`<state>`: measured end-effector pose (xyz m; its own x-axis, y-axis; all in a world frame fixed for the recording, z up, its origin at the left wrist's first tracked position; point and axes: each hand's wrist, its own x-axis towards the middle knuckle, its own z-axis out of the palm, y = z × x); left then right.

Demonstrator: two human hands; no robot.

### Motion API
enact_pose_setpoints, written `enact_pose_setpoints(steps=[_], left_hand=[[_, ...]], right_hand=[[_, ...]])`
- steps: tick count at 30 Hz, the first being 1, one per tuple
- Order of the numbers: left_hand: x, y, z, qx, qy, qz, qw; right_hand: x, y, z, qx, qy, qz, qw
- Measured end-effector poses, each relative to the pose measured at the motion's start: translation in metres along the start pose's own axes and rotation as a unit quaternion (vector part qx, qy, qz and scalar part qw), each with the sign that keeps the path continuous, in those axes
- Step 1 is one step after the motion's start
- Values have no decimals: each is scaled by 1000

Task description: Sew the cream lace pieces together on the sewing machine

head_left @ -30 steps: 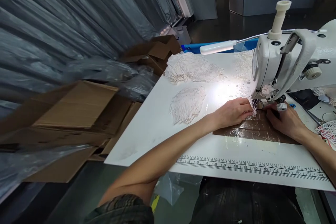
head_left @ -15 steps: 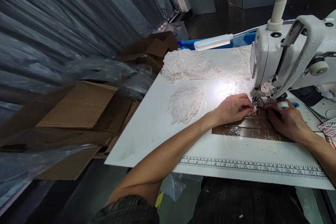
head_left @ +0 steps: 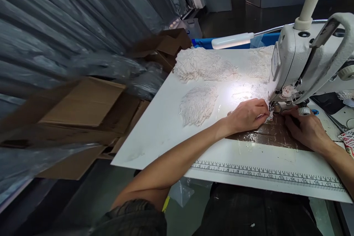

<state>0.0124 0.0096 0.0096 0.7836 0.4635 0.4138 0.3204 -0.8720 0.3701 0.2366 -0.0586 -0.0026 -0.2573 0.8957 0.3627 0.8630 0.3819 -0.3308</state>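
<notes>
Camera view had shifted since the earlier frame, setting the white table and sewing machine farther right. Brown sheeting covered the near side below the needle. Pale lace lay left of the machine: one large heap far, one smaller heap nearer. Left hand: fingers pinched closed on a lace piece at the presser foot. Right hand: fingers curled, just right of the foot; grip could not be determined.

Sleeve, dark, faintly checked, bunched near the elbow, at lower edge left of centre. Dark lap garment, bottom centre to right, with small pale fleck. Left hand and right hand, bare, right of frame.
</notes>
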Motion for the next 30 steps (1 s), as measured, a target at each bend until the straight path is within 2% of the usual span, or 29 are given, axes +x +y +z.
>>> enact_pose_setpoints(steps=[4,9,19,23,30], left_hand=[[-1,1,2,102,-25,35,994],[-3,-1,8,212,-32,64,975],[-8,-2,2,232,-18,146,962],[-8,-2,1,249,-14,171,953],[-9,-5,5,238,12,175,955]], right_hand=[[-2,-5,0,1,5,-18,1000],[-1,-15,1,31,13,-89,995],[1,-17,3,-4,3,-116,993],[1,-17,-1,22,1,-103,994],[-3,-12,1,63,0,-30,998]])
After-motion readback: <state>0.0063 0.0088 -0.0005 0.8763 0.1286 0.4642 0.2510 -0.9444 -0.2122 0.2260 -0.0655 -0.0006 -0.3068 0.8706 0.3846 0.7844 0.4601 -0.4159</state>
